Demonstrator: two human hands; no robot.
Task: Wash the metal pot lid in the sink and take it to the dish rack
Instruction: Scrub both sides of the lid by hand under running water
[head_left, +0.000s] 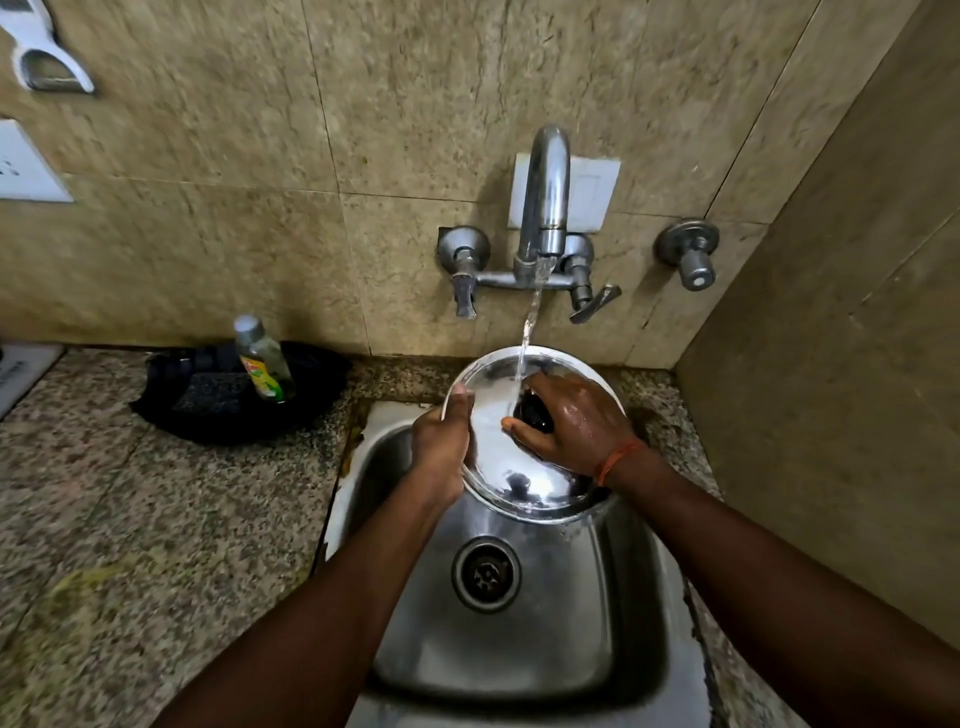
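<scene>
The round metal pot lid (498, 462) is held tilted over the back of the steel sink (524, 639), its shiny side facing me. Water runs from the tap (543, 208) onto the lid's upper part. My left hand (441, 447) grips the lid's left rim, thumb on top. My right hand (574, 418) is wet and lies on the lid, fingers curled around the black knob (535, 413) at its centre. No dish rack is visible.
A black tray (208, 410) with a scrubber and a bottle of green dish liquid (262, 361) sits on the granite counter left of the sink. Tiled walls close in behind and at the right. The drain (485, 574) lies below the lid.
</scene>
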